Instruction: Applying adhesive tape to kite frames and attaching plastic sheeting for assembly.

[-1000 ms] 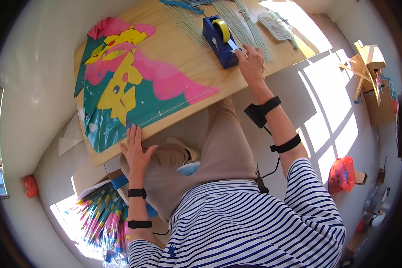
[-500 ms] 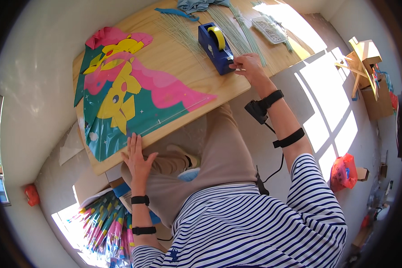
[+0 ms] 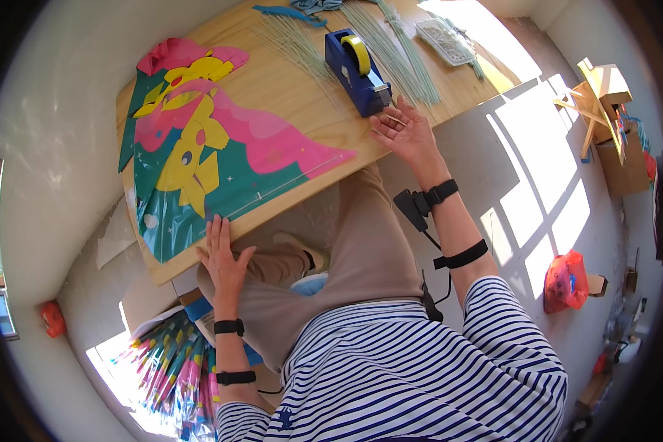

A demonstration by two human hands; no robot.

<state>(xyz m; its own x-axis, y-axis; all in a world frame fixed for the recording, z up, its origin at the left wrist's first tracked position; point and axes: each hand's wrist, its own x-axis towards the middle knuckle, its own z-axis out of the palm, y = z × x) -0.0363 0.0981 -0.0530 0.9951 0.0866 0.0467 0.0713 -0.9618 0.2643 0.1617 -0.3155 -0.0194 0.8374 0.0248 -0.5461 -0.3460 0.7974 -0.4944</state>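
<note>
My left hand [image 3: 225, 259] is open, with its fingertips resting at the table's front edge on the border of a printed plastic sheet [image 3: 258, 151]. The thin sheet is green, pink and yellow with cartoon figures and is creased at its left side. My right hand [image 3: 411, 136] is raised just off the table edge, palm turned up and fingers curled. Across its fingers lies a thin pale strip [image 3: 395, 119] that looks like a piece of tape. Just beyond the fingertips stands a blue tape dispenser [image 3: 344, 68] holding a yellow-cored roll [image 3: 358, 55].
Bundles of thin pale sticks [image 3: 390, 55] lie at the table's back, beside a clear tray [image 3: 445, 41] of small white pieces and a blue strip [image 3: 289, 15]. Rolled colourful sheets [image 3: 173, 368] stand at lower left. A red bag [image 3: 566, 282] sits on the floor at right.
My right hand has drawn back slightly from the dispenser's cutting end and turned palm up, a thin strip now across its fingers. My left hand stays at the sheet's edge.
</note>
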